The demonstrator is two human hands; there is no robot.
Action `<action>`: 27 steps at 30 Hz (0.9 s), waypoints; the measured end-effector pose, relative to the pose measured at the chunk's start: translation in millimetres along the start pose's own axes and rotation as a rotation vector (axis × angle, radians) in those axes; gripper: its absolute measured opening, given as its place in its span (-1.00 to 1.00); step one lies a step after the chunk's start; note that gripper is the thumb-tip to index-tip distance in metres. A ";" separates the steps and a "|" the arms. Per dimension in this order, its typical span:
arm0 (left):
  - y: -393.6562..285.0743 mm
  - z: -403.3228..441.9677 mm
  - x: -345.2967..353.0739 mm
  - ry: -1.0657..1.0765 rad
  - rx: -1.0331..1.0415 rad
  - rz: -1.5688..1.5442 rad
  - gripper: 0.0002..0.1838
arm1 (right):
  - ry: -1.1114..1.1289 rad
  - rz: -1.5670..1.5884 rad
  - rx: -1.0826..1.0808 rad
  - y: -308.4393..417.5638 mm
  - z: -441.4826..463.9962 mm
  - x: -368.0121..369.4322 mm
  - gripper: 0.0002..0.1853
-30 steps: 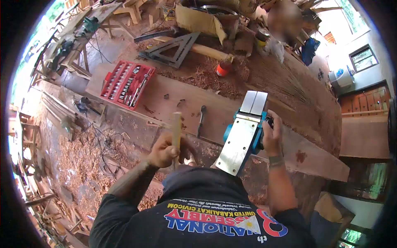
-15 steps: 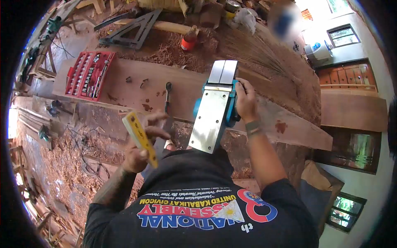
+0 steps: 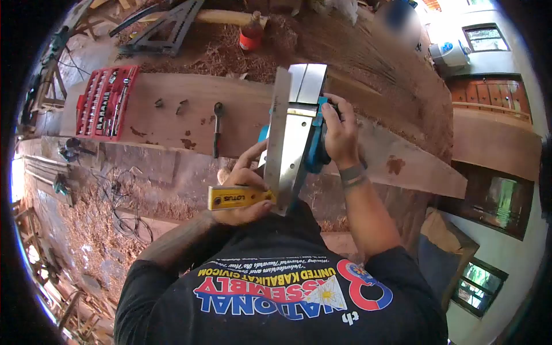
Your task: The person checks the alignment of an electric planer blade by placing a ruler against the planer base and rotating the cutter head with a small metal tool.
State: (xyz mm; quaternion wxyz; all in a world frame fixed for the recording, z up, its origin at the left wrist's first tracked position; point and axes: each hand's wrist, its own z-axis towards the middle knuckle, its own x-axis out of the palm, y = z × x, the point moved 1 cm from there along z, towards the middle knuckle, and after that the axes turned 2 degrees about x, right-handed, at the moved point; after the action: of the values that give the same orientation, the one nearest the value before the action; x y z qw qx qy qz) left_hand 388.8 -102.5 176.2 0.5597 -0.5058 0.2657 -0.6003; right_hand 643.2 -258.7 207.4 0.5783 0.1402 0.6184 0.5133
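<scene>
My left hand [image 3: 244, 195] grips the yellow stock of a try square [image 3: 279, 138], whose steel blade lies along the left side of the metal sole of a teal power planer [image 3: 297, 135]. Whether blade and sole touch, I cannot tell. The planer is upside down, its sole facing up, and my right hand [image 3: 340, 129] is closed on its right side. Left of the planer, a ratchet wrench [image 3: 217, 129] and two small dark metal parts lie on a wooden board [image 3: 155, 86]. An open red socket set [image 3: 106, 102] rests at the board's left end.
Beyond the board are a red-labelled bottle [image 3: 250, 35], a large metal triangle [image 3: 169, 31] and heaps of wood shavings. A coiled cable [image 3: 133, 221] lies on the floor at the left among more shavings. At the right stands a wooden door [image 3: 486, 95].
The try square has turned and moved right, from beside the planer to along its sole. The view has shifted, and my right hand remains on the planer.
</scene>
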 end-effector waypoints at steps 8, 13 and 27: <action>12.6 13.3 11.8 0.039 -0.024 -0.129 -0.62 | -0.001 0.087 -0.001 5.5 -0.3 -0.2 -0.67; 11.0 11.8 6.8 -0.048 -0.052 -0.100 -0.58 | 0.030 0.068 -0.112 16.3 -0.2 -4.6 -0.67; 1.1 22.6 -20.4 -0.151 -0.001 -0.055 -0.59 | 0.094 0.106 -0.072 6.9 5.1 -7.7 -0.61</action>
State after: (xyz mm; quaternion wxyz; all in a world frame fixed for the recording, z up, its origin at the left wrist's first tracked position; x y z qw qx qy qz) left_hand 406.9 -78.0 176.8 0.5612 -0.5571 0.2093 -0.5752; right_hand 646.9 -259.2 218.3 0.5252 0.1275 0.6180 0.5710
